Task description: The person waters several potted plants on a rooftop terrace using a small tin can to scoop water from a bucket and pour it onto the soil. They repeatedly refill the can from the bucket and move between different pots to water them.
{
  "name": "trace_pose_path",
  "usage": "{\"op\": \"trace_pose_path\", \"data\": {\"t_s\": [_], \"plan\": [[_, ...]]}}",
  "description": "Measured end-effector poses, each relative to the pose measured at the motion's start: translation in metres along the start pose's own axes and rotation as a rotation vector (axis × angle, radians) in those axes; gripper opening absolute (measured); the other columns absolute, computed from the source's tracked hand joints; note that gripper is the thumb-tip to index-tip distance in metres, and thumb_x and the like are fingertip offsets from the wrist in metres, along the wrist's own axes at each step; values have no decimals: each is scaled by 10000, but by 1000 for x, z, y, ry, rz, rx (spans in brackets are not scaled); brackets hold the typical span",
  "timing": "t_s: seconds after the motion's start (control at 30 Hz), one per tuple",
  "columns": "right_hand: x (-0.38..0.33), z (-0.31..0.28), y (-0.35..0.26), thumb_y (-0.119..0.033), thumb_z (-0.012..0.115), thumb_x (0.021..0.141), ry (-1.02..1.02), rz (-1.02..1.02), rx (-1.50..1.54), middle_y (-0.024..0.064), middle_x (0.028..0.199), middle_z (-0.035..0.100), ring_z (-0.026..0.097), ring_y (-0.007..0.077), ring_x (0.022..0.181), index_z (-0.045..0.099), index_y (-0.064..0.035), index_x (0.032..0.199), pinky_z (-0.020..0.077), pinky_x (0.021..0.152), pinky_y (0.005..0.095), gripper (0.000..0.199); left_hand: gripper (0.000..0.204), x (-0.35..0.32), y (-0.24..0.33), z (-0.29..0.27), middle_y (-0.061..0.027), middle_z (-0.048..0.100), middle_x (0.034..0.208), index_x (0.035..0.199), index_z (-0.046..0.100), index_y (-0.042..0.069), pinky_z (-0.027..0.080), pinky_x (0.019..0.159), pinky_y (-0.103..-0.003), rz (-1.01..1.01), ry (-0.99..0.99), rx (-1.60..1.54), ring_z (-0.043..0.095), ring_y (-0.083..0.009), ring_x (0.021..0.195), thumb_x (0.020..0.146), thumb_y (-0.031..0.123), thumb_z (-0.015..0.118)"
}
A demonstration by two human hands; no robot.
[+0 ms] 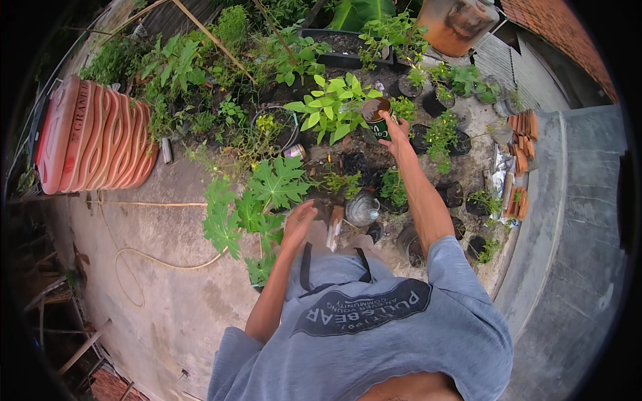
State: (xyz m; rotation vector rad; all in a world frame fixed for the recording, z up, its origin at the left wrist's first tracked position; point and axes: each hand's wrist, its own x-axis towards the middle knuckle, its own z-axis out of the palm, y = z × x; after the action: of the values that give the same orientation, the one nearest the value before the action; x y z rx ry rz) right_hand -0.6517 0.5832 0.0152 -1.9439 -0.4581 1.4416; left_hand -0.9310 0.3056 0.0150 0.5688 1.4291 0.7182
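A green tin can (376, 127) with brown contents or a brown inside is in my right hand (396, 136), its open top facing me. My right arm is stretched forward, and the can is beside a bushy plant with light green leaves (328, 107). My left hand (299, 222) is held lower, in front of my body, with loosely bent fingers and nothing in it. It is nearest to a papaya-like plant (277, 184) with broad lobed leaves. Between my hands, near my legs, stands a clear plastic jug (362, 210). Another tin can (294, 152) lies on the soil.
Several plants in black bags (441, 137) stand at the right, by stacked terracotta pieces (521, 134). A large red ribbed container (107, 137) is at the left. A hose (177, 266) lies on the concrete. At the back are a long dark planter (341, 48) and an orange container (455, 27).
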Motion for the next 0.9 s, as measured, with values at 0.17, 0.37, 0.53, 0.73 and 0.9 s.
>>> {"op": "trace_pose_path", "data": {"t_s": [0.17, 0.37, 0.53, 0.73, 0.9], "plan": [[55, -7, -15, -475, 859, 685, 111, 23, -31, 227, 1521, 87, 313, 401, 1362, 141, -185, 1543, 528, 972, 512, 1156, 487, -19, 7, -18, -91, 542, 1336, 1368, 536, 91, 396, 1082, -350, 0, 37, -109, 510, -196, 1259, 968, 352, 631], [71, -11, -28, -459, 868, 666, 284, 59, -208, 246, 1533, 65, 316, 443, 1357, 162, -181, 1553, 525, 949, 513, 1167, 605, -28, 2, -38, -117, 469, 1420, 1414, 466, 49, 337, 1135, -351, -99, 125, -131, 443, -210, 1328, 961, 415, 629], [83, 4, -32, -465, 866, 688, 299, 57, -296, 242, 1547, 20, 345, 444, 1341, 132, -190, 1556, 513, 975, 530, 1170, 626, -26, -11, -56, -94, 461, 1416, 1414, 455, 52, 328, 1134, -355, -146, 111, -131, 432, -191, 1321, 951, 432, 639], [105, 27, -31, -460, 866, 702, 267, 101, -152, 245, 1547, 41, 330, 422, 1371, 93, -152, 1559, 503, 1014, 558, 1195, 585, -26, -13, -65, -52, 483, 1377, 1403, 469, 86, 350, 1107, -367, -188, 107, -81, 453, -184, 1281, 947, 407, 645], [124, 23, -15, -396, 861, 729, 190, 89, -35, 231, 1544, 73, 317, 423, 1384, 56, -112, 1551, 478, 1060, 570, 1185, 562, -22, -25, -70, -54, 515, 1322, 1386, 469, 78, 362, 1092, -367, -165, 107, -13, 475, -182, 1248, 946, 379, 650]]}}
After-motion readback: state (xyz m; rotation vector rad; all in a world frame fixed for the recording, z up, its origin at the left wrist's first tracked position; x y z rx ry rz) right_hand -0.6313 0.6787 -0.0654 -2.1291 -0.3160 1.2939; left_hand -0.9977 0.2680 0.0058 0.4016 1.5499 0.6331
